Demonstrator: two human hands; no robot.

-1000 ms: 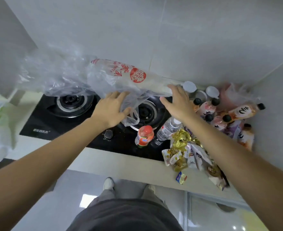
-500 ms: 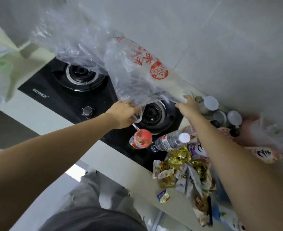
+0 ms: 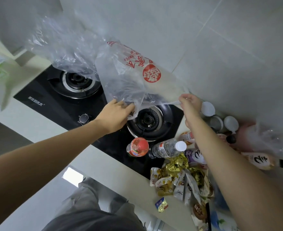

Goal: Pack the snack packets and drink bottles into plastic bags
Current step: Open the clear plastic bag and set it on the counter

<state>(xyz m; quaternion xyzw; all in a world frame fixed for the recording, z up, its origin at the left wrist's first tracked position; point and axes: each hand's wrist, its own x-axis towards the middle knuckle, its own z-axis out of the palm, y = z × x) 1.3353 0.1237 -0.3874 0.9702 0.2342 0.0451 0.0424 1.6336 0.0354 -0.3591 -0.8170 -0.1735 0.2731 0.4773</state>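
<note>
Head view: the left hand (image 3: 116,112) and right hand (image 3: 188,102) are each pinching an edge of the clear bag (image 3: 120,70), holding it above the stove (image 3: 74,104). Bottles (image 3: 167,148) and snacks (image 3: 182,179) are lying on the counter (image 3: 104,165) below the right arm.

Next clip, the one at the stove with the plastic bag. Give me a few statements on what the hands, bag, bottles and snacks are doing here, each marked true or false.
1. Both hands hold the plastic bag with red print. True: the left hand grips one edge, the right hand pinches the other.
2. The bag already has bottles in it. False: nothing shows inside it.
3. A clear water bottle lies on its side by the stove. True.
4. The snack packets are piled on the left burner. False: they lie on the counter, right of the stove.
5. The red-capped bottle is in the right hand. False: it sits on the stove's front edge.
</note>
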